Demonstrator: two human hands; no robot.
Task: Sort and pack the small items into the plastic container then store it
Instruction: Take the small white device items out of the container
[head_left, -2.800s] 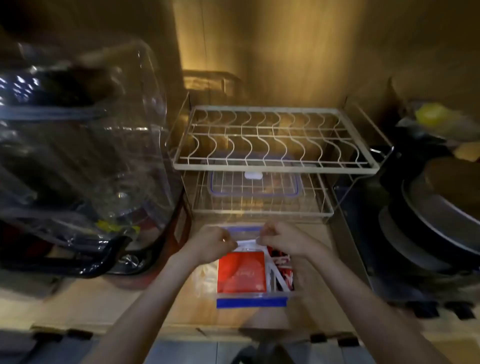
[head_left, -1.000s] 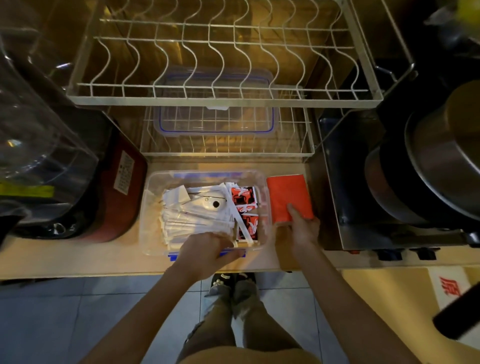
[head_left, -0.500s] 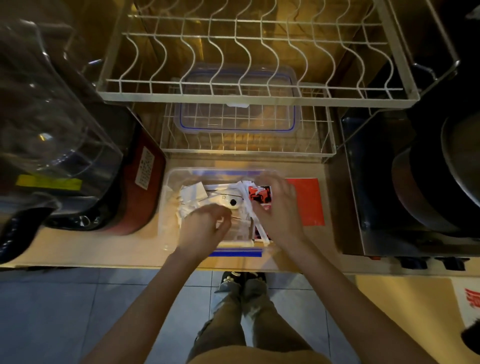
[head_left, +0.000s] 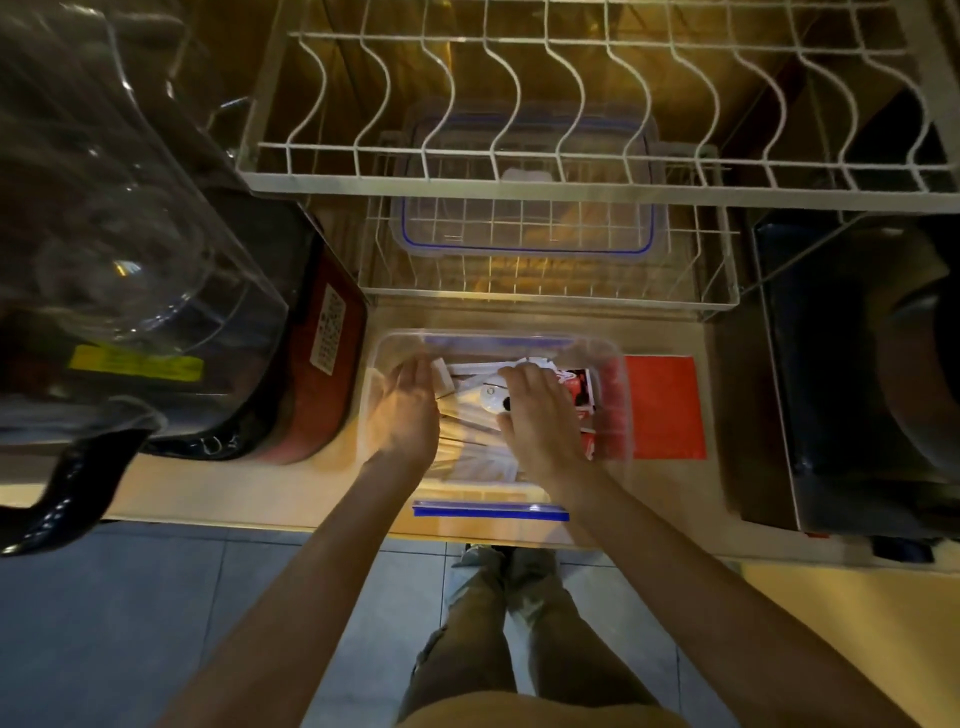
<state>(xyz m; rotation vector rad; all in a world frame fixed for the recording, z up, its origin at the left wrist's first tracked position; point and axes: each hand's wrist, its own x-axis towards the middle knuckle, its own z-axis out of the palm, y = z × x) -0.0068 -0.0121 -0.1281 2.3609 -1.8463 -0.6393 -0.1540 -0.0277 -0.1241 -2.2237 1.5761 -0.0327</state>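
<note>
A clear plastic container (head_left: 615, 405) with blue latches stands open on the wooden counter near its front edge. It holds several white paper sachets (head_left: 470, 410) and red-and-black packets (head_left: 581, 387). My left hand (head_left: 408, 415) is inside at the left wall, fingers spread, palm toward the sachets. My right hand (head_left: 540, 418) lies flat over the middle of the pile, fingers apart, pressing on the sachets. A red packet (head_left: 665, 408) lies on the counter just right of the container.
A white wire dish rack (head_left: 519, 187) stands behind the container, with a blue-rimmed clear lid (head_left: 519, 244) on its lower tier. A red appliance (head_left: 317, 395) and clear jug (head_left: 124, 218) crowd the left. A dark stove (head_left: 857, 374) fills the right.
The red packet went from the container to the counter on the right. Both hands then moved into the container, and my left hand has spread open from a closed grip.
</note>
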